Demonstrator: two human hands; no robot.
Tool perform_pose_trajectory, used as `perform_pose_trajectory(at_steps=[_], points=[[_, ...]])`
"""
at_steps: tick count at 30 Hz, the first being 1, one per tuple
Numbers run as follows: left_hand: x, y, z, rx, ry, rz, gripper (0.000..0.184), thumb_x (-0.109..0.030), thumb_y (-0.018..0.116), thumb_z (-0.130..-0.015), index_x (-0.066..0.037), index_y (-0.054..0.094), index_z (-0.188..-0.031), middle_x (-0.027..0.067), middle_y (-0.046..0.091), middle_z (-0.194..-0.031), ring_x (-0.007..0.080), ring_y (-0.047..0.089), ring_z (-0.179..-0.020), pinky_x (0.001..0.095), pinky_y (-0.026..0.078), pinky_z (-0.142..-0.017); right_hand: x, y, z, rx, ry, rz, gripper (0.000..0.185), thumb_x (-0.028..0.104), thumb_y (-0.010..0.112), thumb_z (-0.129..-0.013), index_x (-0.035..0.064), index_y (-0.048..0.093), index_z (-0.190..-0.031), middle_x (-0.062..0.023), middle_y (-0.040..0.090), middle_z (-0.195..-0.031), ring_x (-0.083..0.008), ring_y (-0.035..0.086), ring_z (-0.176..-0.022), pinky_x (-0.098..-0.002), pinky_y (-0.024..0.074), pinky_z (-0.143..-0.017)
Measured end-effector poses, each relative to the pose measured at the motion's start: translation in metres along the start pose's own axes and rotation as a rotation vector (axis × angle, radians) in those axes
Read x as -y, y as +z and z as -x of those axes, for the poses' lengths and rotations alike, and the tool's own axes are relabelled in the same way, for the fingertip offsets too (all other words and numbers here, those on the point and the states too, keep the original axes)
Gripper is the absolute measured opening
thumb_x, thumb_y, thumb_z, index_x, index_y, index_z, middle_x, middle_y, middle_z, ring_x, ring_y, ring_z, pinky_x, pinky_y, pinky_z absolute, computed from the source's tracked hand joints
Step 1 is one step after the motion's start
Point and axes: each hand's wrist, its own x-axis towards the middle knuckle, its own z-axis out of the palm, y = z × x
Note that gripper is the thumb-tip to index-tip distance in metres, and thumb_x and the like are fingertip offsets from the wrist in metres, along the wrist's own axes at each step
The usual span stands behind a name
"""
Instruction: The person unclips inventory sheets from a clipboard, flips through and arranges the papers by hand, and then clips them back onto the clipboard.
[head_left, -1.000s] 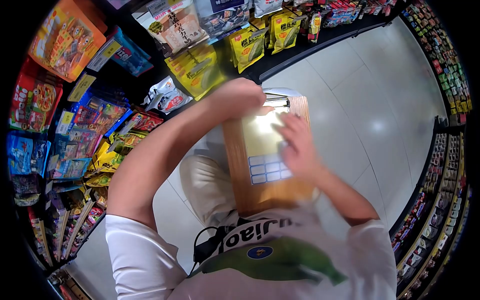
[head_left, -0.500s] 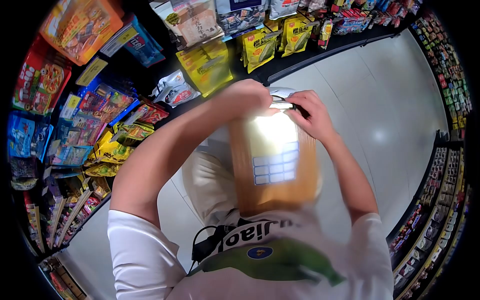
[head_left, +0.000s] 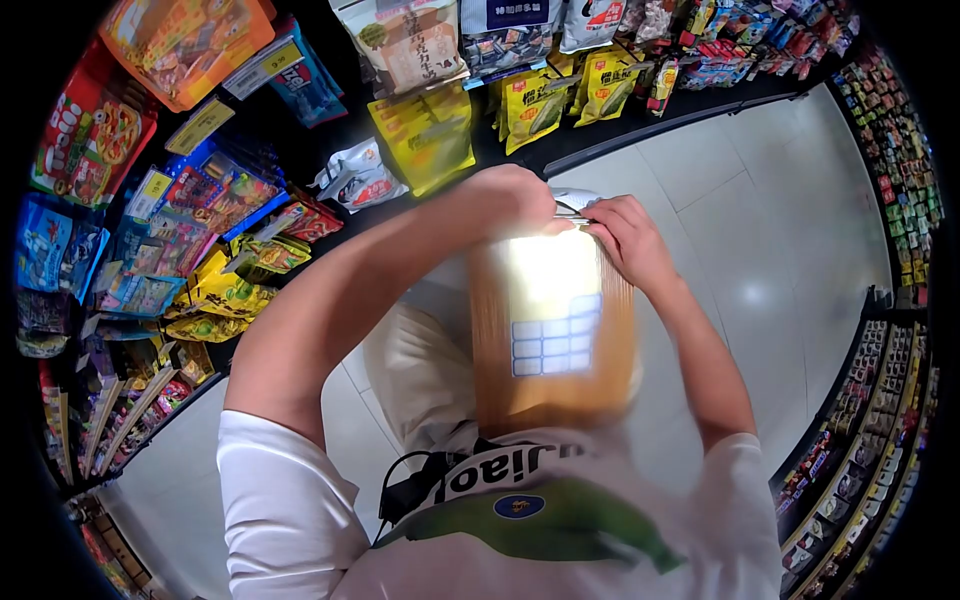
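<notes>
Clipboard [head_left: 492, 340] sits mid-frame; the right hand's [head_left: 637, 245] grip pinches its clip [head_left: 572, 212], while the left hand's [head_left: 515, 200] grip is too blurred to tell. Even clip pressure best keeps the label sheet [head_left: 545, 345] straight.

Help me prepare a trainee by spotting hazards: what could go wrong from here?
The right hand is at the metal clip, so its fingers might get pinched. If the clip opens, the label sheet could slide on the wooden board. The left hand, near the yellow bag, might knock it.
</notes>
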Motion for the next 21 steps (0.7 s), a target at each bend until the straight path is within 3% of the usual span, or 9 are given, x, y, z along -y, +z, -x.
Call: perform_pose_trajectory(at_steps=[6,9,12,16,18,21], points=[[0.005,-0.008,0.002,0.063,-0.097,0.049,0.072,-0.057,0.033,-0.102,-0.002,0.075,-0.082,0.0199,0.071,-0.082,0.0416,0.067,-0.082,0.0469,0.054,-0.077,0.002,-0.002,-0.004,-0.015,0.054,-0.051,0.013,0.012,0.07,-0.09,0.0039,0.07,-0.1,-0.0087,0.069,-0.098,-0.0279,0.063,-0.094,-0.0369,0.053,-0.083],[0.017,-0.011,0.014,0.011,-0.161,0.137,0.064,-0.053,0.038,-0.103,-0.003,0.076,-0.088,0.0193,0.071,-0.087,0.0408,0.067,-0.085,0.0466,0.053,-0.079,0.0,0.0,-0.004,-0.025,0.074,-0.076,0.011,0.011,0.069,-0.091,0.0038,0.07,-0.098,-0.0091,0.07,-0.096,-0.028,0.063,-0.092,-0.0365,0.0531,-0.083],[0.029,-0.017,0.036,-0.144,-0.057,0.08,0.049,-0.043,0.044,-0.104,-0.004,0.074,-0.102,0.0172,0.072,-0.097,0.0401,0.066,-0.089,0.0452,0.054,-0.08,-0.002,0.002,-0.004,-0.045,0.088,-0.094,0.01,0.012,0.068,-0.091,0.0036,0.07,-0.097,-0.0093,0.07,-0.096,-0.0281,0.064,-0.092,-0.0362,0.0532,-0.083],[0.004,-0.064,0.102,-0.531,-0.17,0.041,0.026,-0.021,0.054,-0.101,-0.007,0.068,-0.118,0.0149,0.07,-0.107,0.0359,0.067,-0.093,0.0417,0.055,-0.081,-0.004,0.005,-0.005,-0.05,0.125,-0.119,0.011,0.013,0.067,-0.093,0.0033,0.071,-0.096,-0.0099,0.071,-0.096,-0.0283,0.064,-0.092,-0.036,0.0532,-0.083],[-0.014,-0.085,0.143,-0.532,-0.33,0.001,0.025,-0.01,0.057,-0.098,-0.009,0.068,-0.121,0.0149,0.07,-0.109,0.0346,0.067,-0.099,0.0393,0.055,-0.086,-0.006,0.006,-0.004,-0.047,0.124,-0.116,0.011,0.013,0.066,-0.093,0.0034,0.071,-0.095,-0.0098,0.071,-0.096,-0.0285,0.064,-0.092,-0.0362,0.053,-0.084],[-0.031,-0.094,0.202,-0.736,-0.473,0.2,0.041,0.001,0.058,-0.094,-0.008,0.061,-0.134,0.0145,0.067,-0.126,0.0294,0.064,-0.118,0.0363,0.05,-0.099,-0.011,0.01,-0.004,-0.059,0.126,-0.122,0.01,0.012,0.065,-0.093,0.0038,0.071,-0.095,-0.0095,0.071,-0.096,-0.0287,0.063,-0.092,-0.0367,0.0525,-0.084]])
